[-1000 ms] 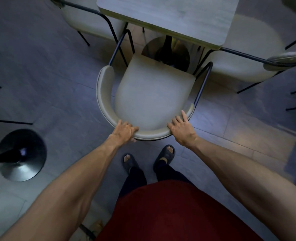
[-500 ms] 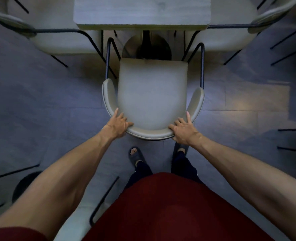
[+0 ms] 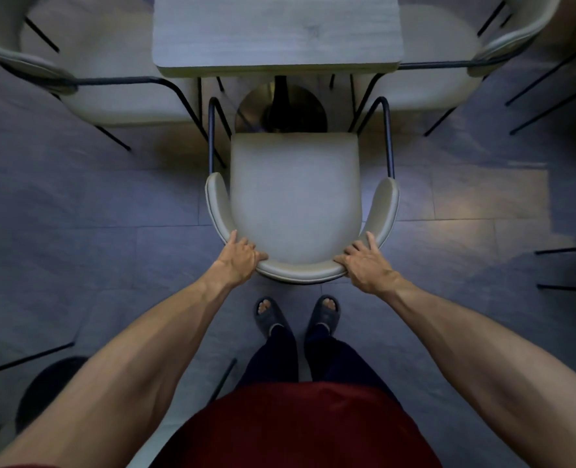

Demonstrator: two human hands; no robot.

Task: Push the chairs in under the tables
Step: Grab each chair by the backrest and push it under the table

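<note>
Chair backrest [image 3: 298, 271]: the curved pale back of the middle chair is gripped at both ends of its near arc.
Left grip: the left hand [image 3: 241, 260] is closed over the backrest rim left of centre, fingers curled onto the inner face, thumb lying along the outer edge.
Right grip: the right hand [image 3: 364, 263] is closed over the rim right of centre in a mirrored hold, fingers laid over the top.
Middle chair [image 3: 295, 197]: it is placed square to the bench, its seat fully in the open, its front edge just short of the bench's near edge and not under it.
Chair frame: two black metal arm loops [image 3: 388, 136] are seen rising at the seat's front corners, close to the bench edge.
Bench [image 3: 276, 32]: a grey wood-grain top is seen directly beyond the chair, with a dark post on a round metallic base [image 3: 281, 108] beneath it, just ahead of the seat.
Left chair [image 3: 104, 72]: a matching pale chair is set at the bench's left side, seat partly under the top.
Right chair [image 3: 445, 62]: another matching chair is set at the bench's right side, likewise partly tucked.
Floor [image 3: 94, 204]: grey tiles are seen around the chair.
Person: sandalled feet [image 3: 268, 314] are planted just behind the backrest; dark trousers and a red top are seen below.
</note>
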